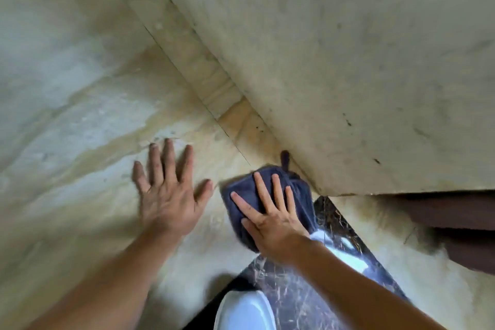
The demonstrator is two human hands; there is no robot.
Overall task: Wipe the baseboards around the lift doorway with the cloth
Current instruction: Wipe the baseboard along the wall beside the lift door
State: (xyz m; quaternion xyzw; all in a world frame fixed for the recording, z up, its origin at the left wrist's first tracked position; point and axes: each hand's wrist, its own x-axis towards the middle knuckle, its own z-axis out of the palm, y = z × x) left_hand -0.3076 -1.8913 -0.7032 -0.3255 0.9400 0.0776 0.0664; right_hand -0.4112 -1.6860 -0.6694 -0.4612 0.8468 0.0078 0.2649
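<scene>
The right hand (270,225) lies flat on a folded dark blue terry cloth (241,195) just right of the frame's centre, low down. Its fingers (261,190) are spread and extended, pressing the cloth against the pale beige marble floor (80,115); nothing is pinched. The cloth sits where the floor meets the base of a pale cream stone wall (348,61) that fills the upper right of the frame, and a small dark loop (284,159) at the cloth's far edge touches the wall's foot. A narrow beige stone baseboard strip (192,61) runs diagonally from the upper centre down to the cloth, along the foot of that wall.

The left hand (167,201) rests palm down on the floor just left of the cloth, apart from it, with fingers splayed wide and holding nothing.

Below the right forearm, a glossy dark brown veined marble band (294,303) runs from the lower centre up toward the wall corner, with bright reflections on it. A white rounded shape (243,311), too blurred to identify, shows at the bottom centre. At the right edge a dark brown panel (455,211) sits beyond the wall's corner.
</scene>
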